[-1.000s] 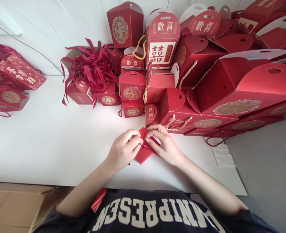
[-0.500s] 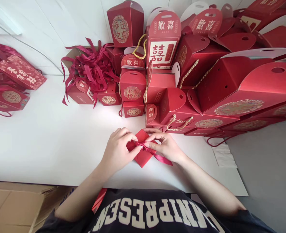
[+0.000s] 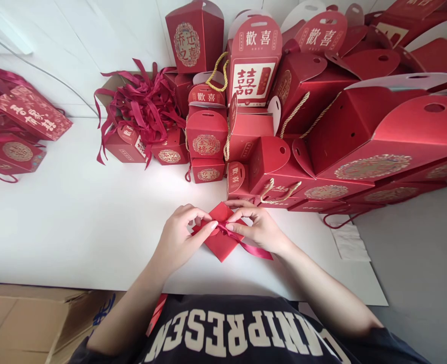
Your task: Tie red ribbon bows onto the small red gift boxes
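Crimson ribbon (image 3: 254, 249) (“歡喜” carton (image 3: 254, 60) beyond)

The head camera looks from the wearer's own head, facing forward and down across a white tabletop (image 3: 94, 217). It sits close above the body: a dark shirt (image 3: 231, 331) fills six o'clock, while the left hand (image 3: 183, 232) reaches in from about half past seven and the right hand (image 3: 256, 227) from four. The wide view carries on to the wall (image 3: 75, 40) at ten, with stacked boxes (image 3: 321, 139) farther off toward one and two o'clock
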`<state>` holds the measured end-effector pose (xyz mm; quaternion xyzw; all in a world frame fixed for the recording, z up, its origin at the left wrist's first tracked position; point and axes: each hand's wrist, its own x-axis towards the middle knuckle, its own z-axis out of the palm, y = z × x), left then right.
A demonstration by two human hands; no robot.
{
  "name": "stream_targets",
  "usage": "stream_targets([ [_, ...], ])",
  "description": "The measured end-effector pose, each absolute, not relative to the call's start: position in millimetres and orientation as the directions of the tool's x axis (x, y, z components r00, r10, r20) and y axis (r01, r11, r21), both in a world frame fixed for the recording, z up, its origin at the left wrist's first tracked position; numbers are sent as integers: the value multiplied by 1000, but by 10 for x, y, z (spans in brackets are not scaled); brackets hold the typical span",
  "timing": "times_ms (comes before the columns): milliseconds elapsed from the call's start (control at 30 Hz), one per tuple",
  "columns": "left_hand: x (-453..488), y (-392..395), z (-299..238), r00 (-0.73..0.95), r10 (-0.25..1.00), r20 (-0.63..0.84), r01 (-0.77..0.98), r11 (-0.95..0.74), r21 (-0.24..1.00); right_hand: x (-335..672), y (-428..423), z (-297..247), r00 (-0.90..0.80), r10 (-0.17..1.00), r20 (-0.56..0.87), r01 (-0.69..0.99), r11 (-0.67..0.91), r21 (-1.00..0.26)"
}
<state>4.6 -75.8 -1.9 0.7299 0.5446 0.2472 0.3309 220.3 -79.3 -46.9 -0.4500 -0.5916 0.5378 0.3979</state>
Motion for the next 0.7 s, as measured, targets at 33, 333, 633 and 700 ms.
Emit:
stream_targets([
  [33,50,-753,-21,287,958,3,622,-189,760,2202,-796,-462,-274,962,-11,110,20,-994],
  [333,110,-765,82,333,936,111,643,-311,699,2200,-849,-392,-208,978,33,131,62,-989],
  [633,-26,-1010,41,218,970,110,742,-238,626,2308,-906,-398,-160,987,3,160,29,-987],
  [700,-37,-1025,-12,201,963,181,773,-269,574,2317,-928,-417,-137,990,28,170,51,-984],
])
